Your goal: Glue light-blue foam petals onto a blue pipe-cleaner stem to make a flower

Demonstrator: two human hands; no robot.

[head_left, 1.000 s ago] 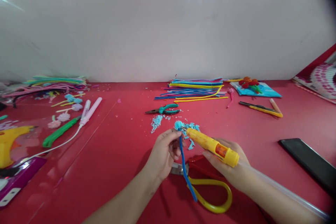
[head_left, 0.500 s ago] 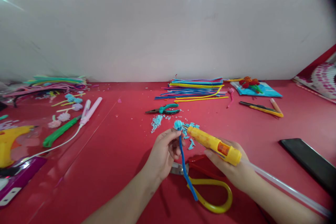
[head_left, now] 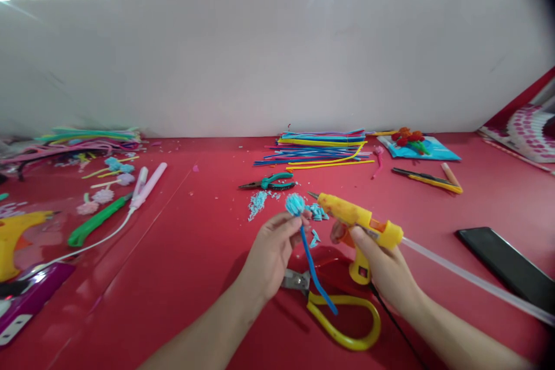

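Between thumb and fingers, my left hand (head_left: 275, 245) pinches a blue pipe cleaner stem (head_left: 313, 269) just under its fluffy light-blue flower head (head_left: 295, 204). My right hand (head_left: 384, 260) grips a yellow glue gun (head_left: 359, 219), and a long clear glue stick (head_left: 468, 276) sticks out of its back. The gun's metal nozzle points left, a short way right of the flower head and apart from it. Small cut light-blue pieces (head_left: 317, 212) lie behind the hands. Below the stem rest scissors (head_left: 375, 324) with yellow and red handles, partly hidden.
Teal-handled pliers (head_left: 277, 181) and a pile of coloured pipe cleaners (head_left: 321, 147) lie farther back. At the left are a second yellow glue gun (head_left: 17, 237), a green-handled tool (head_left: 99, 221), a pink tool (head_left: 148, 186) and a purple power strip (head_left: 34, 300). A black phone (head_left: 505, 263) lies at right.
The glue gun has moved right, away from the flower head, and turned so its handle shows. The flower head has tilted, and the stem's lower end has swung right.
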